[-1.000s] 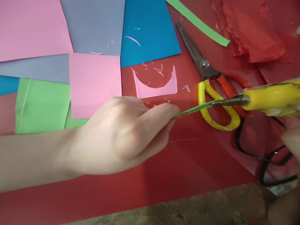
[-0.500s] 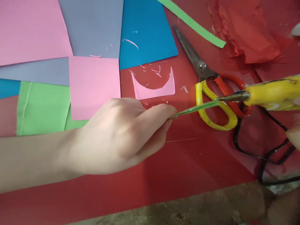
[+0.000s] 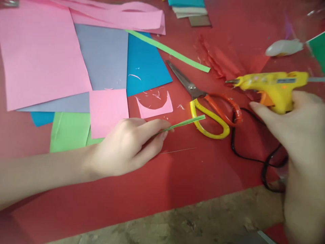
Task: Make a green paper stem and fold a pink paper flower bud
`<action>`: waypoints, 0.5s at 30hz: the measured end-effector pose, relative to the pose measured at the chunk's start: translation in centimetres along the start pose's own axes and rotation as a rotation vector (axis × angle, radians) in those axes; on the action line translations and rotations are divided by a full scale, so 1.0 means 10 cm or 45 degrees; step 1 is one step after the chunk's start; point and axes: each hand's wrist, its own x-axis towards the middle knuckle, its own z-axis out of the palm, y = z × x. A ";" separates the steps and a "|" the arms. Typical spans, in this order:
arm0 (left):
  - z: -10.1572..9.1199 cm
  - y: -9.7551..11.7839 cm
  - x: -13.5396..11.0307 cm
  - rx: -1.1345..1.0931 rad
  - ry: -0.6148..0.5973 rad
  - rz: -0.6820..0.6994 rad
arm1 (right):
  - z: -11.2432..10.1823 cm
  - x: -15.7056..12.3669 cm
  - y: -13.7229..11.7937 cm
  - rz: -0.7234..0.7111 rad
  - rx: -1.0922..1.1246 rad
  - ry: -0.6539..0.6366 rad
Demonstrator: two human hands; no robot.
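My left hand (image 3: 127,145) rests on the red sheet (image 3: 177,183), thumb and fingers pinched on one end of a thin green paper stick (image 3: 185,122). The stick's free end points right and reaches the yellow handle of the scissors (image 3: 203,101). A yellow glue gun (image 3: 269,83) stands on the sheet at the right, nozzle pointing left. My right hand (image 3: 299,135), blurred, is just below and behind the gun's handle. Its fingers are stretched out, with one fingertip under the orange trigger. Whether it touches the handle is unclear.
The gun's black cord (image 3: 243,156) loops between scissors and right hand. Pink (image 3: 40,54), grey, blue and green sheets lie overlapped at the left, with a pink offcut (image 3: 154,108) nearby. A long green strip (image 3: 170,51) and crumpled red paper (image 3: 223,61) lie behind. The bare worktop (image 3: 203,217) runs along the front.
The glue gun's nozzle has left the stick's tip and the gun now stands farther back. My right hand has loosened from it. The view has pulled back; my left hand still holds the stick.
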 end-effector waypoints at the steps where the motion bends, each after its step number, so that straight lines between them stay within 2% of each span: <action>1: 0.00 0.00 0.00 -0.042 -0.002 -0.005 | 0.04 0.05 -0.01 0.043 -0.043 -0.043; 3: -0.01 0.01 0.01 -0.124 -0.016 -0.024 | 0.01 0.07 -0.06 0.027 -0.044 0.055; 5: -0.02 0.02 0.01 -0.190 -0.027 -0.046 | -0.17 -0.02 -0.18 -0.072 0.137 0.288; 6: -0.04 0.03 0.01 -0.211 -0.025 -0.056 | -0.30 -0.08 -0.28 -0.178 0.333 0.385; 8: -0.08 0.06 0.02 -0.237 -0.004 -0.061 | -0.57 -0.24 -0.54 -0.463 0.778 0.327; 9: -0.10 0.08 0.02 -0.248 0.005 -0.053 | -0.69 -0.31 -0.69 -0.657 0.963 0.227; 10: -0.13 0.09 0.03 -0.259 0.013 -0.035 | -0.80 -0.37 -0.83 -0.797 1.015 0.149; 12: -0.19 0.13 0.05 -0.267 0.018 0.005 | -0.95 -0.45 -1.07 -0.888 1.048 0.084; 15: -0.28 0.17 0.09 -0.245 0.018 0.032 | -1.04 -0.46 -1.25 -0.902 1.164 -0.018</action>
